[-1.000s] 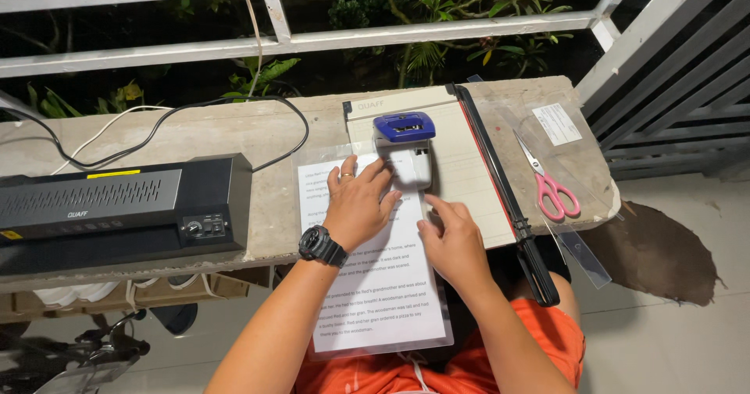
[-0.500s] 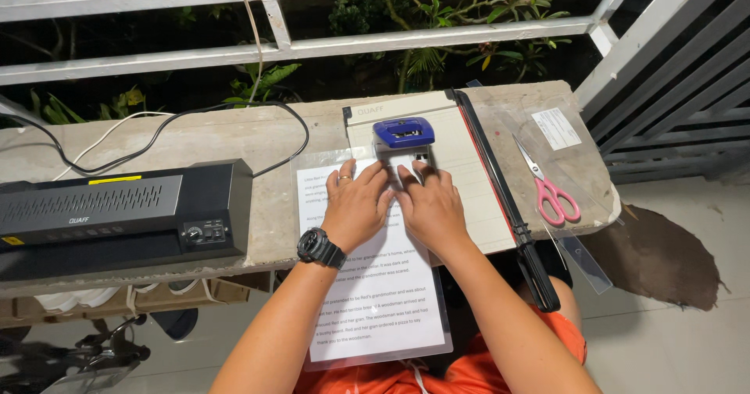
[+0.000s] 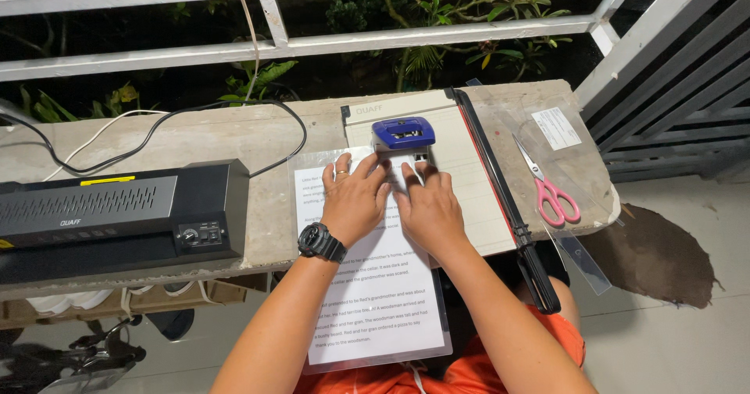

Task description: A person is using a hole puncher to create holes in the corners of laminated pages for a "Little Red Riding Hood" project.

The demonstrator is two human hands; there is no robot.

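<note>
On the table: at centre frame, both hands press flat on a laminated sheet [image 3: 375, 284] that lies printed side up and overhangs the table's [image 3: 234, 140] near edge toward the person's lap.
Left hand: the left hand [image 3: 355, 198], ring on one finger and black watch [image 3: 320, 243] at the wrist, lies palm down on the sheet's upper part, grip open, fingers spread, holding nothing.
Right hand: the right hand [image 3: 426, 206] lies just beside it, also open and flat, fingertips reaching up to the foot of the blue punch [image 3: 402, 134].
Punch: it sits at the sheet's top edge, just above centre frame, on the cream board of a paper trimmer [image 3: 469, 183].
Trimmer: its black blade arm runs down the right of the board to a handle past the table's edge.
Left of frame: a black laminator [image 3: 117, 214], cables looping behind it.
Right of frame: pink-handled scissors [image 3: 547, 187] lie on clear plastic sleeves [image 3: 570, 152].
Top of frame: a white railing [image 3: 312, 42], with plants behind.
</note>
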